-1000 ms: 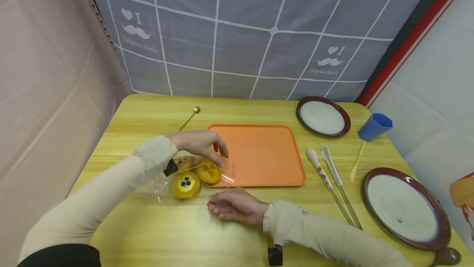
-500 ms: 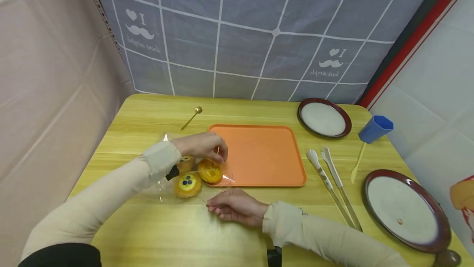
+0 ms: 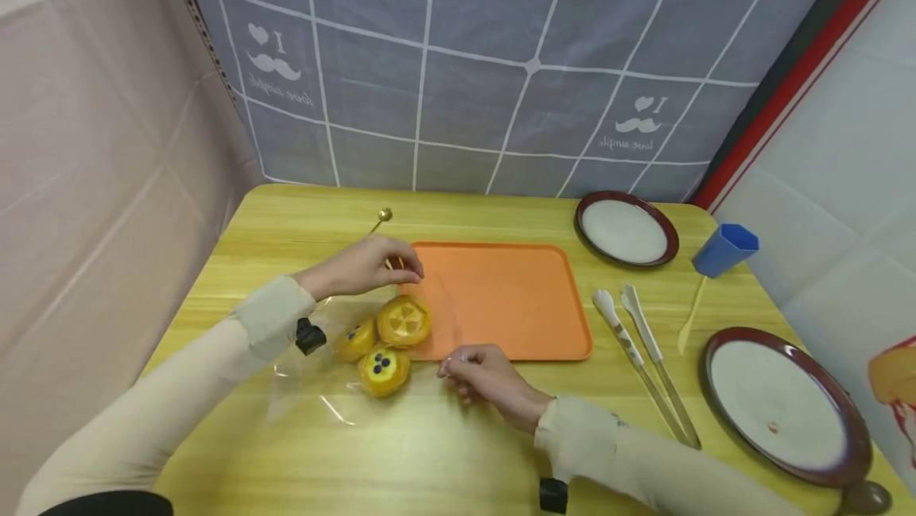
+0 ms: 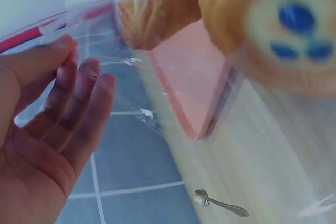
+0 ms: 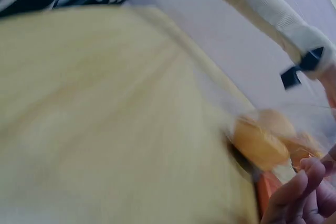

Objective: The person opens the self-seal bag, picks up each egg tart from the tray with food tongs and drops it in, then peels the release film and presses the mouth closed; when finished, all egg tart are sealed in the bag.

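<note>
A clear plastic bag (image 3: 322,397) holds several round yellow pastries, among them one with a fruit-slice pattern (image 3: 404,322) and one with blue berry dots (image 3: 383,370). With thumb and fingertips my left hand (image 3: 365,265) pinches the bag's far edge, as the left wrist view shows with the film at the fingers (image 4: 65,45). My right hand (image 3: 494,381) pinches the near edge of the same film, to the right of the pastries. In the right wrist view the pastries (image 5: 261,142) hang in the bag beside the right fingers (image 5: 294,190).
An orange tray (image 3: 515,301) lies behind and right of the bag. Further right are two white-handled utensils (image 3: 630,341), a yellow stick (image 3: 691,316), a blue cup (image 3: 726,250) and two dark-rimmed plates, one at the back (image 3: 622,230), one nearer (image 3: 776,397). A small gold spoon (image 3: 384,215) lies at the back left.
My left hand has moved up and left, and my right hand up and right, both drawing on the bag's edge. The pastries have shifted within the bag, which appears lifted.
</note>
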Tool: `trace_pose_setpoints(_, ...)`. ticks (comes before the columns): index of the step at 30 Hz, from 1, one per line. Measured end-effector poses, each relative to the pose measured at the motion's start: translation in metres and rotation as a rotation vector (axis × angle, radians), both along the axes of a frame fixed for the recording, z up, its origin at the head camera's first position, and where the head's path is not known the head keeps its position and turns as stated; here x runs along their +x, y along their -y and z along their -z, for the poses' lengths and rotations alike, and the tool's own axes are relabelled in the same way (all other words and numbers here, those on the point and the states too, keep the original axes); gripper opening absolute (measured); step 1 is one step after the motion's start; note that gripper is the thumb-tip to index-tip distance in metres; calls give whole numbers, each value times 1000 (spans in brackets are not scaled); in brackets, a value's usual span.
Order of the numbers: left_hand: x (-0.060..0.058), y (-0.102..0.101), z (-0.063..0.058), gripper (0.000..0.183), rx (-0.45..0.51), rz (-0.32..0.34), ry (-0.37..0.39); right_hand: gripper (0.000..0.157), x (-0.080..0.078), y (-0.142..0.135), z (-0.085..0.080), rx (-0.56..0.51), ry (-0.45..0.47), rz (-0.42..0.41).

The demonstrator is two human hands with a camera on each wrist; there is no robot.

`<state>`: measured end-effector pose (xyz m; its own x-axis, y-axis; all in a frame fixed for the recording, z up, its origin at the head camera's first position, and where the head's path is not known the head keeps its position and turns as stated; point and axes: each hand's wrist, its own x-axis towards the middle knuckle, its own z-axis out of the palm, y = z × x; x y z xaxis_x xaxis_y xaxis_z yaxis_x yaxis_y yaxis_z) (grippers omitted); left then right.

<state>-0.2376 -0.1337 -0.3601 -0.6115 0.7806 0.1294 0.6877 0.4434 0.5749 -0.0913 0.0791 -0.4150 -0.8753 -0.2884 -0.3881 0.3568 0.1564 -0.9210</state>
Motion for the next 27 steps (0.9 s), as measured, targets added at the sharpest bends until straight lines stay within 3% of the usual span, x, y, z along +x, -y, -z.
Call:
trace_pose_setpoints(4, 9, 15, -6, 10, 120, -122, 95, 22, -1, -23, -11, 96, -147, 32)
trace_pose_setpoints(8, 30, 24, -20, 12, 223, -237, 190, 17, 1, -46, -32, 237, -343, 87)
trace_pose_setpoints(12, 57, 23, -38, 12, 363, -255, 207, 15, 5, -64, -55, 379, -600, 163)
trace_pose_setpoints(16, 78, 15, -45, 12, 510, -224, 170, 15, 3, -77, -68, 432, -911, 231)
trace_pose_setpoints(21, 96, 1, -47, 14, 631, -212, 110, 18, -10, -94, -72, 388, -1285, 296)
trace_pose_setpoints(27, 112, -10, -55, 16, 737, -180, -59, 17, -21, -106, -83, 322, -1524, 343)
